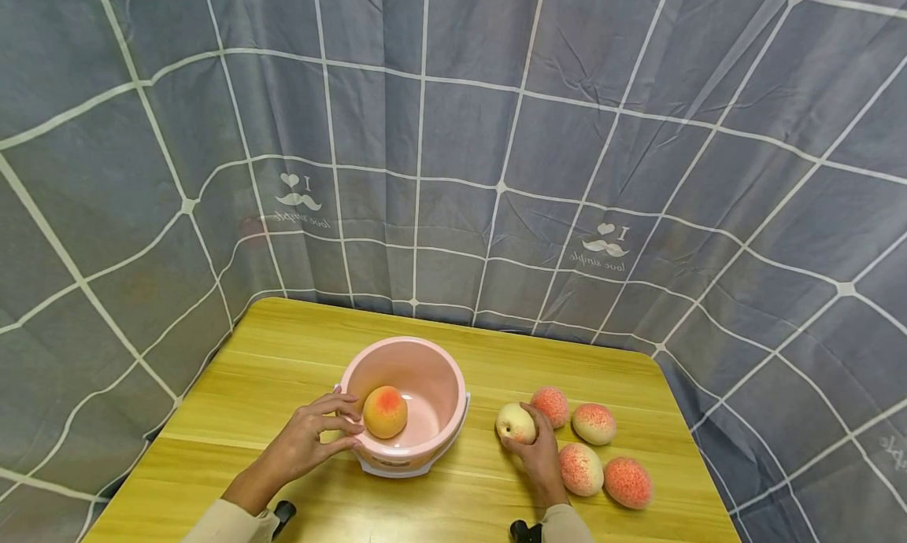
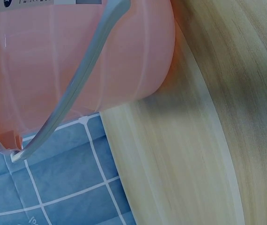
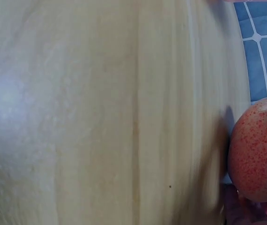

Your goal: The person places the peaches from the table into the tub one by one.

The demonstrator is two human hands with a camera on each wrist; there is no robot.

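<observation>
Just one fruit, an orange peach [image 1: 386, 412], lies inside the pink bucket [image 1: 418, 366], toward its left side; five peaches are outside, which suggests an early stage. The person's right hand [image 1: 542, 458] has its fingers curled round a pale peach [image 1: 516, 422], to the right of the bucket; whether it is lifted off the counter [image 1: 298, 338] is unclear. Four red-speckled peaches [image 1: 582, 470] lie beside that hand, none gripped. The left hand [image 1: 312, 433] has its fingers at the bucket's left rim, slightly apart; whether they pinch it cannot be told.
</observation>
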